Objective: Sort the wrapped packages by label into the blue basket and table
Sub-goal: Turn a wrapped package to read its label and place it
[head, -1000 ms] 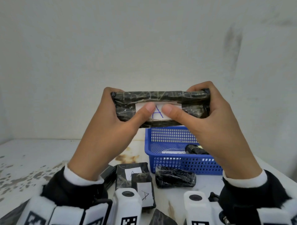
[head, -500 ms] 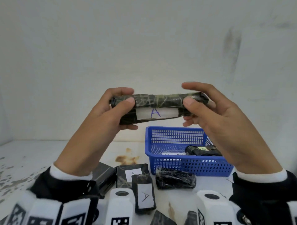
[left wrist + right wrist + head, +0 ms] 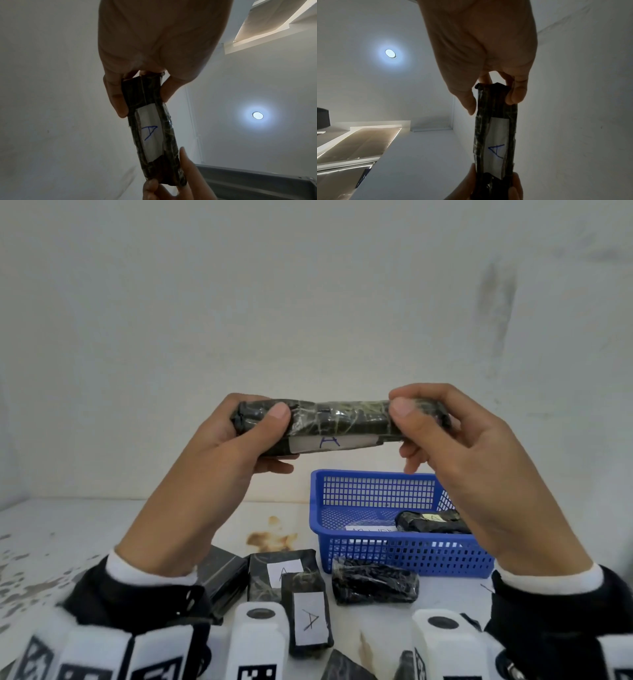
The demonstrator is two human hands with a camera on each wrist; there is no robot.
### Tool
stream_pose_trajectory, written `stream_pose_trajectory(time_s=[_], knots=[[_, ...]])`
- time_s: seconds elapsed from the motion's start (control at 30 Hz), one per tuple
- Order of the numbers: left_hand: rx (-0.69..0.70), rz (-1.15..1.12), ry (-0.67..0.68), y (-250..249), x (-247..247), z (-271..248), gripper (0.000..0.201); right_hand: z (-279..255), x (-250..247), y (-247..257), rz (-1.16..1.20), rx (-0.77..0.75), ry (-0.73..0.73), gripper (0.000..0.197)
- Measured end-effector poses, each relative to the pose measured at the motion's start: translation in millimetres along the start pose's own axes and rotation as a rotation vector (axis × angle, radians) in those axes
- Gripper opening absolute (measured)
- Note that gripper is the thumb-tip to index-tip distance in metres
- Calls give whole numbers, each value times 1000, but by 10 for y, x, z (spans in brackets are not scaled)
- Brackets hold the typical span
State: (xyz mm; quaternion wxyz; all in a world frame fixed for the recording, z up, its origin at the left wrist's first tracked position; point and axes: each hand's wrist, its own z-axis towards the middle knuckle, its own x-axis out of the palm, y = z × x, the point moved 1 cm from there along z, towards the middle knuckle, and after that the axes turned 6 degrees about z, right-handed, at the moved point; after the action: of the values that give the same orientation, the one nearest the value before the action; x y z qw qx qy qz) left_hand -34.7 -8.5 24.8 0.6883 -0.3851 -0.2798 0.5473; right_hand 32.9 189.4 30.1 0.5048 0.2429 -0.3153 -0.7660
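Note:
A long black wrapped package (image 3: 339, 421) with a white label marked "A" is held level in the air above the table. My left hand (image 3: 260, 433) grips its left end, thumb on top. My right hand (image 3: 414, 419) pinches its right end. The label (image 3: 150, 135) shows in the left wrist view and the same label (image 3: 496, 148) in the right wrist view. Below stands the blue basket (image 3: 404, 553) holding a black package (image 3: 431, 522) and a white label. On the table lie two packages marked "A" (image 3: 308, 618), (image 3: 281, 571), and a black one (image 3: 375, 583) with no label showing.
A flat dark package (image 3: 222, 580) lies partly under my left wrist. More dark packages (image 3: 346, 667) peek out at the bottom edge. The white table (image 3: 68, 535) is stained and speckled, with a rust mark (image 3: 270, 537) in the middle. A white wall stands close behind.
The held package has been rolled so its label now faces down and toward me. Both thumbs moved off the label out to the package's ends.

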Motion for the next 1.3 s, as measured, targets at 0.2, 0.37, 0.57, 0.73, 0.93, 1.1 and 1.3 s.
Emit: stream_pose_trajectory(time_s=[0.2,0.37,0.57,0.73,0.93,1.1,1.3], knots=[[9,108,-59,-30,56,-36,57,-23,70,25,-53,-31,-7,26],[34,143,-124,-38,83,-62,62,-47,110,36,-73,-37,3,30],[21,81,-70,-34,113,-66,52,-71,145,57,-109,-106,-55,33],[39,87,-60,-67,109,-75,43,-81,139,76,-98,-114,-101,50],[42,44,-85,-20,79,-54,60,-42,143,93,98,-50,-101,72],[3,-46,-20,-21,18,-6,53,-33,95,79,106,-39,-68,47],[17,-106,-7,-31,-18,-2,41,-29,41,87,163,-32,-23,32]])
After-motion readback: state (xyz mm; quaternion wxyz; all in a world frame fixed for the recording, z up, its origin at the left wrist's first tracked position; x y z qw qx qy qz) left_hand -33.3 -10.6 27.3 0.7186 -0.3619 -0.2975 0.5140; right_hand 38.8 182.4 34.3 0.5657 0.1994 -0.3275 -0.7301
